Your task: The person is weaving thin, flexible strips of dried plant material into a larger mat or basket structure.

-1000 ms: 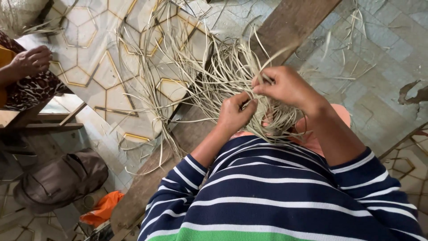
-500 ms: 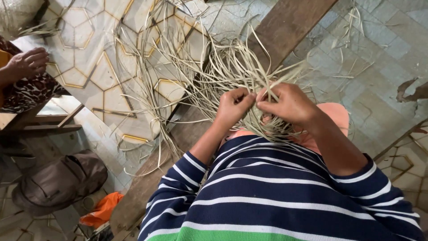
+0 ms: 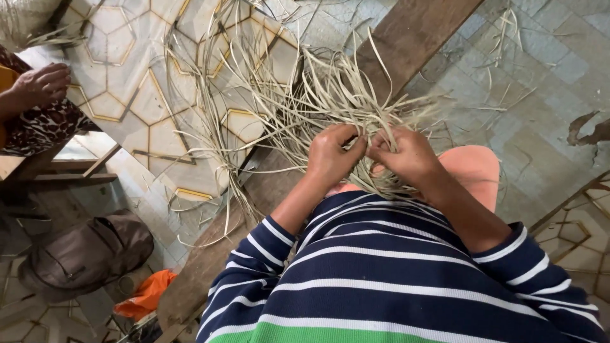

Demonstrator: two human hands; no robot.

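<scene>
A loose tangle of pale dried straw strips (image 3: 298, 101) spreads from my lap over the tiled floor. My left hand (image 3: 332, 155) and my right hand (image 3: 406, 152) sit close together at the middle of the bundle, both pinching strips where they cross. Fingertips of the two hands almost touch. The strips under my palms are hidden. My striped navy and white sleeves fill the lower view.
A wooden plank (image 3: 406, 38) runs diagonally under the straw. Another person's hand (image 3: 41, 82) rests on patterned cloth at the far left. A brown bag (image 3: 82, 254) and an orange cloth (image 3: 146, 295) lie on the floor at lower left.
My right hand has come down from higher up on the strips to meet my left hand at the middle of the bundle. The other person's hand stays in place.
</scene>
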